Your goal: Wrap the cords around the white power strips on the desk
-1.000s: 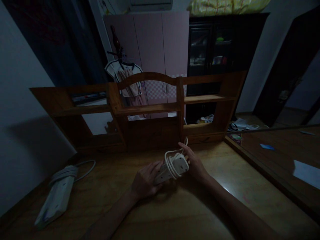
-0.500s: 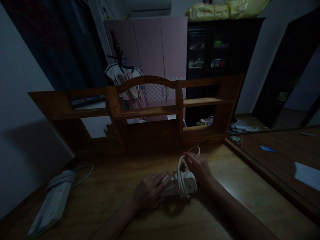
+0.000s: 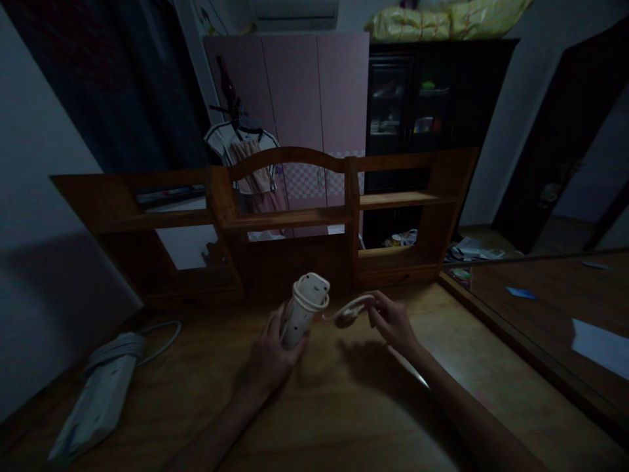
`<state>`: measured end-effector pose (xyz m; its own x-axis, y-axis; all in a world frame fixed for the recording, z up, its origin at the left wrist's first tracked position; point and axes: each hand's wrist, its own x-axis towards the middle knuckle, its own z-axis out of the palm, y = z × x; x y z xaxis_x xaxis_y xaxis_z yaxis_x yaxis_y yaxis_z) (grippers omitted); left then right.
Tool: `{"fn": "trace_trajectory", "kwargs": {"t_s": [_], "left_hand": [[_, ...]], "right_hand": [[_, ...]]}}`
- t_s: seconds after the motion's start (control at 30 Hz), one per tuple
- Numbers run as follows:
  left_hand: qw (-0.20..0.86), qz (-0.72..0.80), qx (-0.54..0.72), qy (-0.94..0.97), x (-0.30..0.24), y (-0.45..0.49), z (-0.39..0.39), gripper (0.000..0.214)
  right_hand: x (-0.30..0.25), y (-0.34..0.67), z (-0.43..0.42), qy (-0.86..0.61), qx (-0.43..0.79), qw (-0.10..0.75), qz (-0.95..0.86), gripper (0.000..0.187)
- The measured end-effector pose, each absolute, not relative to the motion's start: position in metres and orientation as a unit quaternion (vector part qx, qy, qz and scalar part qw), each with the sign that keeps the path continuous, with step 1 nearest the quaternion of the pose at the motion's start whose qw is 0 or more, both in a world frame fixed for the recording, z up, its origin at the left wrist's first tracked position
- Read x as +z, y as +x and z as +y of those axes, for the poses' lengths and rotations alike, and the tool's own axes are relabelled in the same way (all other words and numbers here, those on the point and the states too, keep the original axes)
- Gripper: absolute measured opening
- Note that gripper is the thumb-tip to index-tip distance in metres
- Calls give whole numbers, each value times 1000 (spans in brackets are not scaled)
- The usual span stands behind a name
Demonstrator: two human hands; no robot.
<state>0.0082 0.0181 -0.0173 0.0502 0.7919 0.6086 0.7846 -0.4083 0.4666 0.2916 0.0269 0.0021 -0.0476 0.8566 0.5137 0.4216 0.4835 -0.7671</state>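
Note:
A white power strip (image 3: 297, 322) is tilted up off the wooden desk, its far end raised. My left hand (image 3: 275, 351) is wrapped around its near part. Loops of white cord (image 3: 310, 303) circle the raised end. To the right, my right hand (image 3: 393, 321) pinches a free length of the cord (image 3: 361, 300), which curves back toward the strip. What looks like the plug, a blurred dark shape (image 3: 346, 318), hangs by this cord between the hands.
On the left of the desk (image 3: 206, 406) lies another white power strip (image 3: 101, 400) with its cord wound around one end. A wooden shelf unit (image 3: 289, 219) stands along the back edge. To the right are a blue card (image 3: 521, 292) and white paper (image 3: 599, 346) on a brown surface.
The power strip has been lifted and turned from lying sideways to pointing up and away. My right hand has drawn the cord off to the right of it.

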Motion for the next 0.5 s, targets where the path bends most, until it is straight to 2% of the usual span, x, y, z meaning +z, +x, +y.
{"fn": "trace_trajectory", "kwargs": {"t_s": [0.13, 0.27, 0.37, 0.5], "left_hand": [[86, 571, 481, 659, -19, 6, 26, 67], [148, 562, 515, 630, -22, 6, 31, 67], [159, 548, 524, 632, -23, 7, 31, 67], [147, 543, 538, 628, -23, 9, 28, 69]], "right_hand": [[9, 286, 22, -362, 505, 472, -626, 26], [4, 289, 17, -232, 684, 385, -574, 41], [-3, 294, 17, -165, 746, 343, -547, 51], [-3, 300, 21, -191, 729, 370, -544, 40]]}}
